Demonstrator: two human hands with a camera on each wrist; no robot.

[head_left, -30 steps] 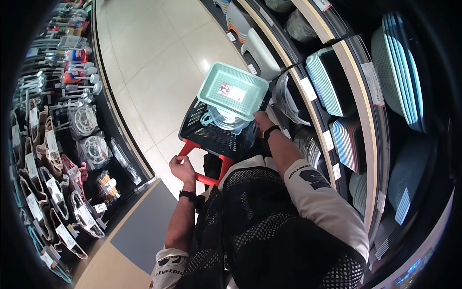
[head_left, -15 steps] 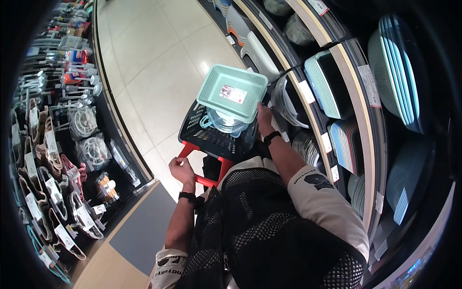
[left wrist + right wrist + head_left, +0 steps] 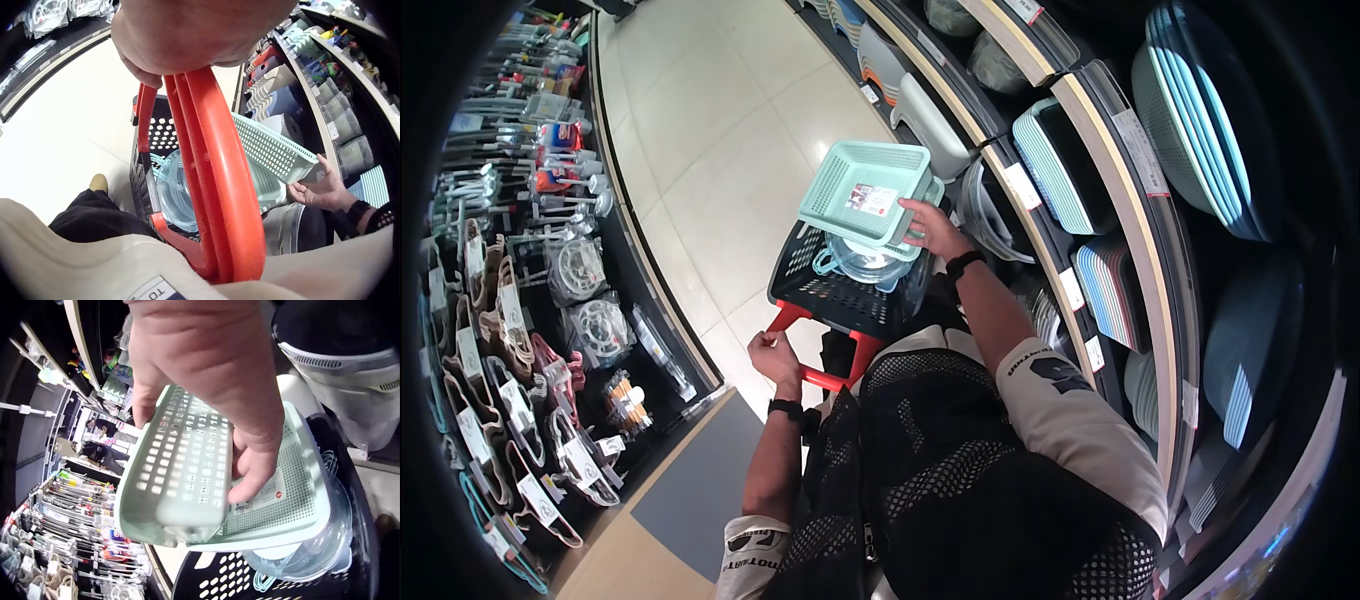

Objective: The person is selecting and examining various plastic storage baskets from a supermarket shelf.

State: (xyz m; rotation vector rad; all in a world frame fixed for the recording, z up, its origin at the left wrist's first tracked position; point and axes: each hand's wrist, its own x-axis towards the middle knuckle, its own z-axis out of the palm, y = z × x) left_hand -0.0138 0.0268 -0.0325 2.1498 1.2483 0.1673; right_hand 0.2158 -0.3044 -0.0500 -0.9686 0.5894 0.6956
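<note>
Fingers of my right hand (image 3: 940, 232) pinch the upper basket (image 3: 865, 172) by its edge, left hand (image 3: 775, 358) curled round red handle (image 3: 231, 187); floor (image 3: 710, 130) open leftward; a lower basket (image 3: 297, 499) newly shows.

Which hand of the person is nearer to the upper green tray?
The right. The right hand grips the upper green tray by its edge; the left hand is apart from it, holding the red handle, closer to the person's body.

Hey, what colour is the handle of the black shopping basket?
The handle is bright red; the left wrist view shows it best.
</note>
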